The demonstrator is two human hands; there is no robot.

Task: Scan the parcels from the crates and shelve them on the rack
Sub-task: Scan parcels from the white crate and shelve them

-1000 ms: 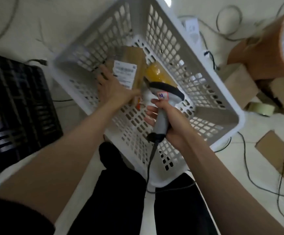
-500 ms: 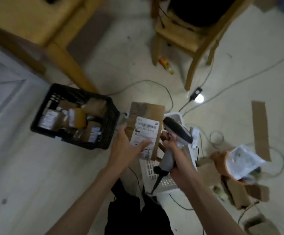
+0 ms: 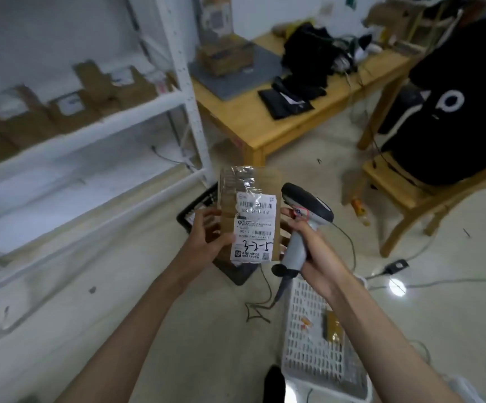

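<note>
At centre frame, our left hand (image 3: 207,234) grips a brown parcel (image 3: 250,216) upright by its left edge, white label (image 3: 253,228) facing us, "3-2-5" handwritten low on it. Our right hand (image 3: 308,237), just at the parcel's 3 o'clock, is wrapped round the scanner (image 3: 302,222) handle. Rack (image 3: 90,117) sits at 10 o'clock, white crate (image 3: 314,330) at 5 o'clock, black crate (image 3: 198,210) behind the parcel. To scan cleanly, we judge: angle the scanner head onto the barcode, keep the thumb off the print, flatten the crinkled film.
</note>
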